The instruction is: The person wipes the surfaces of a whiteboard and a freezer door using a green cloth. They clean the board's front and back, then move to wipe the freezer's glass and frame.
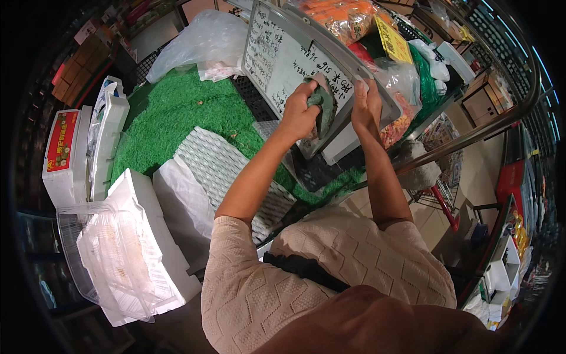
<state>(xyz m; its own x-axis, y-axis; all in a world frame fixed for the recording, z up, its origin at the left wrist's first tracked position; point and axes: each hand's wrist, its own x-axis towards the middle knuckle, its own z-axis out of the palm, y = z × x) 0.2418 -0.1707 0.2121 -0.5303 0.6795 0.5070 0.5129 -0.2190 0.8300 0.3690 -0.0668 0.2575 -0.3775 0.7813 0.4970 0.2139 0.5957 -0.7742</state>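
Note:
A whiteboard (298, 53) with a grey frame stands tilted in front of me, bearing handwriting in black. My left hand (302, 110) is closed around a crumpled green cloth (326, 109), which lies against the board's lower right part. Along the right side of the frame, my right hand (366, 104) grips the edge, thumb towards the written face. Fingers behind that edge are partly hidden. Below the board is a black plastic crate or grid (320, 170), with clear plastic film beside it.
Green artificial turf (177, 106) covers the stand. On it lie white foam netting (225, 163) and a clear plastic bag (203, 42). Foam boxes (170, 248) line the left. Bagged goods (340, 17) sit behind the board. A metal rail (477, 132) and a shopping cart (442, 190) are at right.

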